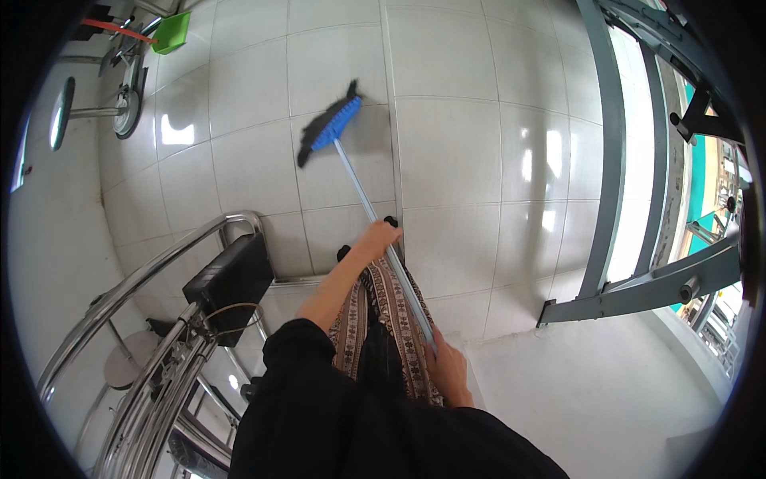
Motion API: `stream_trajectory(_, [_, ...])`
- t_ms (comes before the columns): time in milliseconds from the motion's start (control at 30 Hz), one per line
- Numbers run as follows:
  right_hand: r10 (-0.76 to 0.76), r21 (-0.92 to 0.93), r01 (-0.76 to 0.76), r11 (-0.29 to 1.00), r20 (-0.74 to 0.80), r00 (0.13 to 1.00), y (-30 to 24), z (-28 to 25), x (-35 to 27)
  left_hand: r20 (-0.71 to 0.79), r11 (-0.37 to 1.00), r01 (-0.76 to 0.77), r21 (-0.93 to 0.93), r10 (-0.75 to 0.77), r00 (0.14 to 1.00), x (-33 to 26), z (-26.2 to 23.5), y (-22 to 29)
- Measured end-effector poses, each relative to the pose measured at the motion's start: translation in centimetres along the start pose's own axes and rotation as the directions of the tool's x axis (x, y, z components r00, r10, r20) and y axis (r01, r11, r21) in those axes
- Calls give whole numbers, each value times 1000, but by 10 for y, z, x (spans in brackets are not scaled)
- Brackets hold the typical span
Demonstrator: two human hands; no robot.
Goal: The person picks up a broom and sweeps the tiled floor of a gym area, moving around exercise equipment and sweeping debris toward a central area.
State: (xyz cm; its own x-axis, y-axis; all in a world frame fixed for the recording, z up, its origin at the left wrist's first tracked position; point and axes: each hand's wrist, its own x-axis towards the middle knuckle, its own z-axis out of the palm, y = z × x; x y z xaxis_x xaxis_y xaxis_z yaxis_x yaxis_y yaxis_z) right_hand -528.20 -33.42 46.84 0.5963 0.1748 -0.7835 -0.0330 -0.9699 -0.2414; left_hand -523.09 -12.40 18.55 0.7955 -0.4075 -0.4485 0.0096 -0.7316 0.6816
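Your right hand (448, 369) is closed around the top of the broom handle (383, 239), close to your body; your left hand (377, 237) wraps it farther down. Out ahead, the blue broom head (329, 128) rests on the glossy white tiles (447, 144). A wide backswing could knock the steel chair (215, 275) at your left, and those tiles look slippery.

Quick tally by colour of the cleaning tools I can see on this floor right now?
Blue: 1, the broom, its handle held by the left hand and the right hand.
Green: 1, the dustpan at the far left.
Total: 2
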Motion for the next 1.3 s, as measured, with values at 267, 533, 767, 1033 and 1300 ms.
stream_trajectory(267, [307,170,-376,911,327,894,58,-71,-119,148,957,-285,-54,290,946,-31,14,166])
stream_trajectory(533, [418,153,-528,836,447,791,32,-55,-94,266,979,-166,-118,192,944,-39,67,120])
stream_trajectory(767, [-95,307,74,949,54,994,-31,8,57,-274,963,107,248,-36,961,7,-27,-37])
stream_trajectory(1033, [-288,-91,307,947,173,942,-120,-202,131,-693,967,170,-189,-254,675,2,-199,-15])
stream_trajectory(1300, [-573,-455,744,489,476,667,-285,-237,224,-412,532,439,-724,-844,343,-62,-162,-46])
